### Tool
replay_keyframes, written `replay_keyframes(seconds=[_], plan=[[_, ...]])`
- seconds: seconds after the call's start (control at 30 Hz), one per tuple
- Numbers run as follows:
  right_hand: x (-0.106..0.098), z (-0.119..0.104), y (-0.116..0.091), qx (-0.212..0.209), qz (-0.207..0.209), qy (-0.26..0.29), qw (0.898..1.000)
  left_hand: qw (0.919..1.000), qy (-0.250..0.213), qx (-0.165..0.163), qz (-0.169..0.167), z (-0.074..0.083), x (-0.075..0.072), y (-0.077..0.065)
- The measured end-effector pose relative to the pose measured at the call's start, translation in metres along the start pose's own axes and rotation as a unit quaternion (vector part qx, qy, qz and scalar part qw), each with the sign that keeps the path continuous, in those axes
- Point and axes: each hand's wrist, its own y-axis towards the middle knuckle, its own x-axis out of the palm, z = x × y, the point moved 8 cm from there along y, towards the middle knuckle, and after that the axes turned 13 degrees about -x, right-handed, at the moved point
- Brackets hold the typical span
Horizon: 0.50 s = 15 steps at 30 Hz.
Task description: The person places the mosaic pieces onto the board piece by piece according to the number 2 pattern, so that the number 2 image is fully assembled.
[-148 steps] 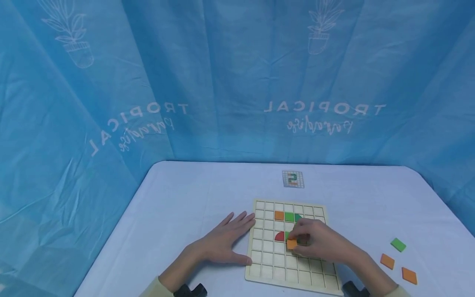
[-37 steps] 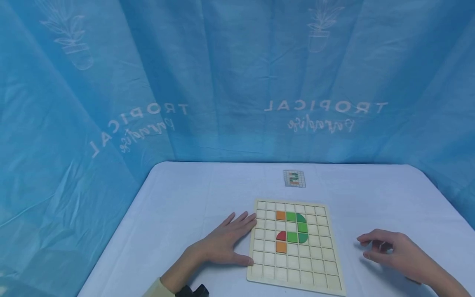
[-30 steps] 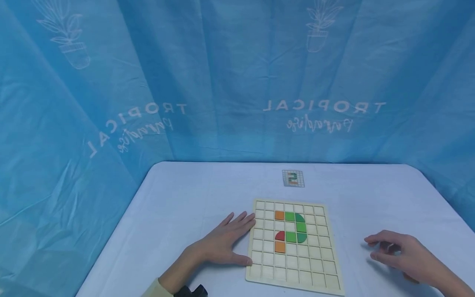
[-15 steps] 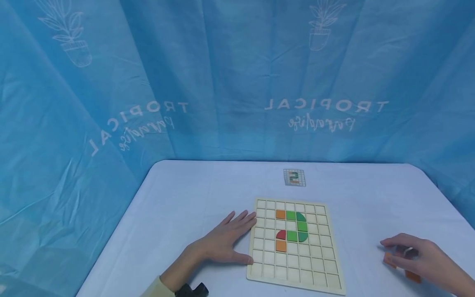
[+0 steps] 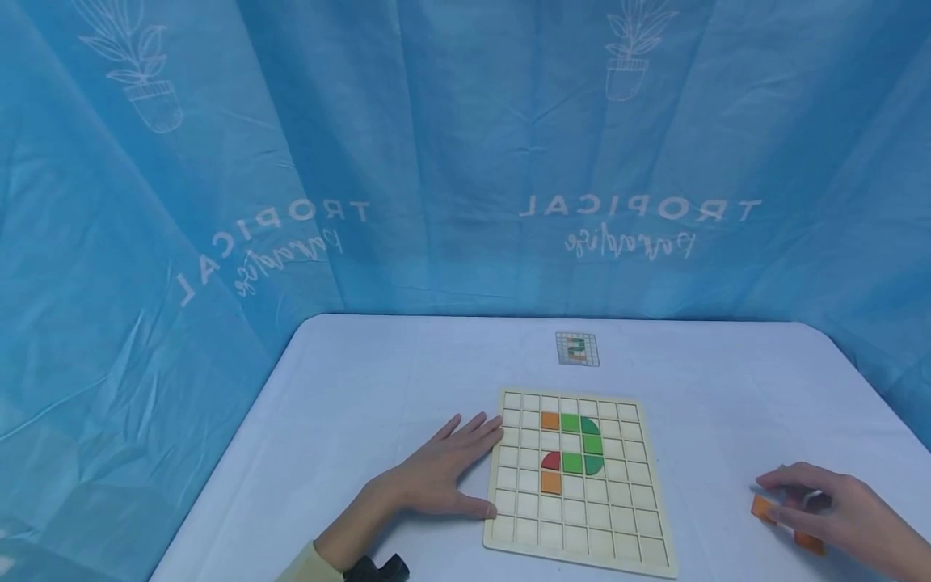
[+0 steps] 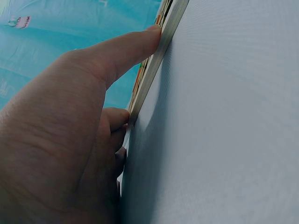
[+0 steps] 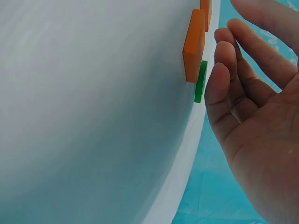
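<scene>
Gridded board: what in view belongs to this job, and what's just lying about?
Likely the job's: gridded board, tiles on it, loose orange tiles, loose green tile, card showing a 2.
Probably incidental: blue curtain, white tablecloth, black wrist device.

White-covered table (image 5: 407,364), pale gridded board (image 5: 582,517), small card (image 5: 577,349) apparently showing a 2, two orange tiles (image 5: 761,508), green tile (image 7: 201,82).

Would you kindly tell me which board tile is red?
The quarter-round tile one row above the lower orange tile; the others are orange or green.
</scene>
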Motion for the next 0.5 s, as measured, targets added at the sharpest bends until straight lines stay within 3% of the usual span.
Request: replay_keyframes(seconds=[0.5], plan=[[-0.0008, -0.0019, -0.0012, -0.005, -0.002, 0.015, 1.0, 1.0, 0.002, 0.0, 0.001, 0.0001, -0.0002, 0.0005]])
